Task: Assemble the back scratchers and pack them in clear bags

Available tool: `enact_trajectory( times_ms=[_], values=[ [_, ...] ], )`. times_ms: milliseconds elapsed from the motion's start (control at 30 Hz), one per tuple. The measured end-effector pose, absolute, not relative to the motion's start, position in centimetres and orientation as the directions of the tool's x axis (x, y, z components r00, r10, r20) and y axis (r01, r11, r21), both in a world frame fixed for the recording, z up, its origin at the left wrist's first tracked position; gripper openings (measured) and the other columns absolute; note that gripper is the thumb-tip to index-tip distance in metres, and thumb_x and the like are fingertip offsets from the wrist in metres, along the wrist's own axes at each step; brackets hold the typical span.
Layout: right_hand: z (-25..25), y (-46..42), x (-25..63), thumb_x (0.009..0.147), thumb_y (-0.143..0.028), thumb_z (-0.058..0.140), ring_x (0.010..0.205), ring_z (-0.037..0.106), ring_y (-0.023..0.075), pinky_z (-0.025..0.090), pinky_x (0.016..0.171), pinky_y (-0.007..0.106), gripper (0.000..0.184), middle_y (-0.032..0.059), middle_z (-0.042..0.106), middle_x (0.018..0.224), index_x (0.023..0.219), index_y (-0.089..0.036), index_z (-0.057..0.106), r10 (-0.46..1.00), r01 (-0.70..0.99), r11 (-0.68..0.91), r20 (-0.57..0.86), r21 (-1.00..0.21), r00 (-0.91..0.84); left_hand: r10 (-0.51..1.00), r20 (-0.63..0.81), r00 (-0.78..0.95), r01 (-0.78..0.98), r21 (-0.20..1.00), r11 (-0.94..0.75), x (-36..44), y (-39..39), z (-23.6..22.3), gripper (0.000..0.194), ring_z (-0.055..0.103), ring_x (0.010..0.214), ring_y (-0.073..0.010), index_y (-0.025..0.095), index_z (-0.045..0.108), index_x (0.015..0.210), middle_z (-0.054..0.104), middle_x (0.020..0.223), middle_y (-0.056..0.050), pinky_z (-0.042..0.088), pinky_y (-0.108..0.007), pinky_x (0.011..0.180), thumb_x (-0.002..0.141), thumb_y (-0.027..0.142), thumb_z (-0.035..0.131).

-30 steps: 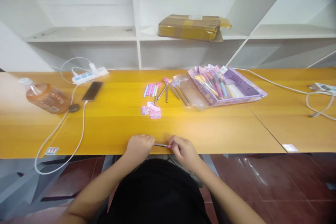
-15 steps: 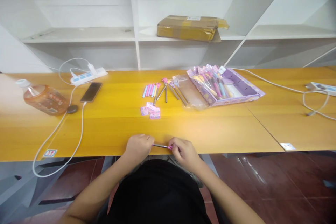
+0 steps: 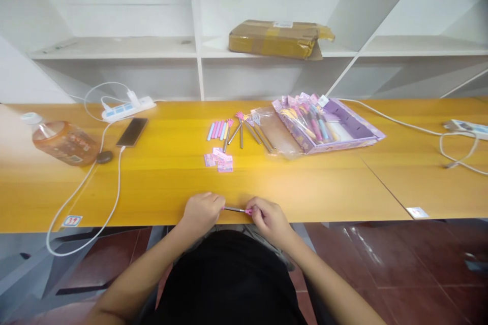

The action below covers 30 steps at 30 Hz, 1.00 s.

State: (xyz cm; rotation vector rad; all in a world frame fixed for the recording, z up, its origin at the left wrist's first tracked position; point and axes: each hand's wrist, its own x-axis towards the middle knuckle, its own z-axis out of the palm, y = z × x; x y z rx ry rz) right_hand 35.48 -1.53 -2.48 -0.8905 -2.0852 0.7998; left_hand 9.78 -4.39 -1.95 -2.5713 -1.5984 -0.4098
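Note:
A small back scratcher (image 3: 235, 209) with a metal rod is stretched between my hands near the front edge of the table. My left hand (image 3: 203, 213) is closed round its pink handle end, most of which is hidden in the fist. The pink head end is pinched by my right hand (image 3: 270, 219). Farther back lie several metal-rod back scratchers (image 3: 241, 134) with hand-shaped heads in pink, yellow and blue. Beside them is a row of pink, blue and yellow handle sleeves (image 3: 217, 130). Small printed pink cards (image 3: 224, 164) lie just in front.
Packaged scratchers fill part of a purple display box (image 3: 356, 119), with a clear plastic bag (image 3: 284, 142) beside it. To the left are a drink bottle (image 3: 66, 142), a phone (image 3: 131, 132), a power strip (image 3: 129, 108) and loose white cables. A taped carton (image 3: 274, 39) rests on the shelf.
Both hands keep their hold on the back scratcher and have barely moved. The view has shifted very slightly.

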Motion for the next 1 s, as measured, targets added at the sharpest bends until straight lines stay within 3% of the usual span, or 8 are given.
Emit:
enact_trajectory(
  times_ms=[233,367,467,567,633,733,833,1000],
  values=[
    [-0.2,1.8,37.8,0.117,-0.042,0.043,0.089,0.073,0.0227,0.058,0.082,0.034,0.031,0.0054,0.074,0.098,0.113,-0.024,0.068,0.865,0.393,0.405,0.206,-0.825,-0.458,0.91,0.224,0.349,0.888,0.233,-0.397,10.1,-4.3,-0.6,0.008,0.071,0.086,-0.0248,0.022,0.061,0.1,0.073,0.09,-0.005,0.05,-0.035,0.076,0.106,0.027,0.061],
    [0.3,8.1,41.7,0.113,-0.045,0.049,0.09,0.069,0.0277,0.057,0.087,0.042,0.03,0.0126,0.069,0.109,0.113,-0.022,0.068,0.877,0.697,0.466,0.387,-0.545,-0.284,0.894,0.241,0.378,0.864,0.255,-0.434,9.6,-4.1,-0.5,0.018,0.072,0.089,-0.0246,0.02,0.062,0.104,0.074,0.095,-0.006,0.051,-0.035,0.079,0.114,0.027,0.048],
    [-0.5,12.2,44.0,0.106,-0.046,0.059,0.117,0.063,0.0395,0.053,0.102,0.054,0.042,0.0242,0.062,0.13,0.134,-0.015,0.064,0.781,0.83,0.502,0.539,-0.241,-0.316,0.888,0.255,0.382,0.857,0.262,-0.444,9.4,-4.0,-0.9,0.022,0.072,0.091,-0.0245,0.02,0.063,0.108,0.075,0.097,-0.007,0.052,-0.036,0.082,0.116,0.026,0.043],
    [-1.4,13.7,44.5,0.099,-0.044,0.071,0.128,0.056,0.0432,0.049,0.105,0.057,0.057,0.0269,0.057,0.145,0.146,-0.015,0.059,0.738,0.832,0.551,0.504,-0.067,-0.449,0.889,0.254,0.38,0.851,0.281,-0.444,9.3,-3.9,-1.0,0.022,0.073,0.094,-0.0247,0.021,0.063,0.111,0.076,0.1,-0.007,0.053,-0.035,0.084,0.116,0.027,0.043],
    [-1.7,13.8,44.2,0.099,-0.039,0.071,0.127,0.056,0.0421,0.047,0.103,0.056,0.048,0.0231,0.06,0.147,0.142,-0.019,0.063,0.74,0.832,0.554,0.472,-0.024,-0.48,0.891,0.248,0.38,0.847,0.295,-0.443,9.3,-3.9,-1.0,0.022,0.074,0.096,-0.0251,0.021,0.064,0.112,0.076,0.102,-0.007,0.054,-0.036,0.085,0.116,0.027,0.043],
    [-1.6,13.9,43.8,0.106,-0.033,0.061,0.11,0.065,0.0344,0.05,0.094,0.048,0.018,0.0172,0.072,0.125,0.115,-0.021,0.072,0.754,0.797,0.589,0.446,-0.133,-0.483,0.897,0.23,0.376,0.844,0.315,-0.435,9.3,-3.9,-0.9,0.022,0.075,0.097,-0.0262,0.02,0.064,0.114,0.076,0.103,-0.008,0.055,-0.038,0.086,0.116,0.027,0.043],
    [-0.8,13.7,43.7,0.108,-0.032,0.056,0.085,0.069,0.0262,0.055,0.079,0.041,0.018,0.011,0.072,0.098,0.097,-0.023,0.067,0.776,0.711,0.601,0.479,-0.364,-0.41,0.914,0.219,0.341,0.842,0.362,-0.401,9.3,-3.9,-0.9,0.021,0.075,0.1,-0.027,0.019,0.062,0.12,0.077,0.109,-0.01,0.056,-0.038,0.086,0.115,0.023,0.042],
    [0.8,10.4,42.1,0.107,-0.035,0.061,0.086,0.071,0.0218,0.06,0.067,0.034,0.012,0.0104,0.074,0.108,0.102,-0.024,0.063,0.796,0.574,0.569,0.57,-0.588,-0.204,0.929,0.248,0.276,0.776,0.513,-0.367,8.8,-3.9,-0.9,0.029,0.075,0.099,-0.0237,0.023,0.059,0.134,0.073,0.122,-0.01,0.058,-0.035,0.085,0.113,0.02,0.04]
  ],
)
